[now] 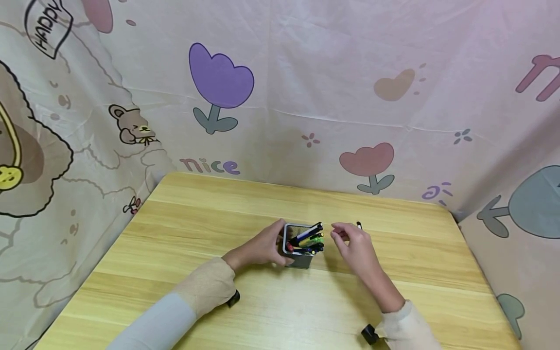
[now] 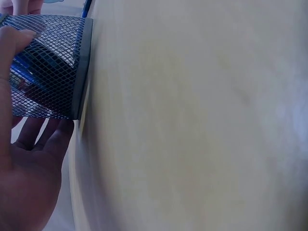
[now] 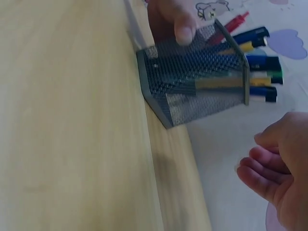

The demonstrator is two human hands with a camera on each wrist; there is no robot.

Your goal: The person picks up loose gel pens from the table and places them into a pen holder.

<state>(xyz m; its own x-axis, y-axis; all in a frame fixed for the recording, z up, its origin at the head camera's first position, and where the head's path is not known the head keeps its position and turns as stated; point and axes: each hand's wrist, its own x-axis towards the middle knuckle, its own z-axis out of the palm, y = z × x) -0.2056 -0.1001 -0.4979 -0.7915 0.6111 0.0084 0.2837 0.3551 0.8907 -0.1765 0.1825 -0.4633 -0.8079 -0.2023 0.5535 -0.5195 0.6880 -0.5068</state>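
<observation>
A black wire-mesh pen holder is at the middle of the table, gripped by my left hand. The thumb and fingers of that hand lie on opposite sides of the mesh. Several pens lean in the holder, their ends above its rim; a red pen shows among them in the right wrist view. Just right of the pen ends, apart from them, is my right hand, its fingers loosely bent and holding nothing visible. Behind its knuckles a black-and-white pen end shows, the rest hidden.
The wooden table runs back to a printed cloth along its far side. More cloth hangs at the left and right. A small black device is at the left wrist, another black device at the right.
</observation>
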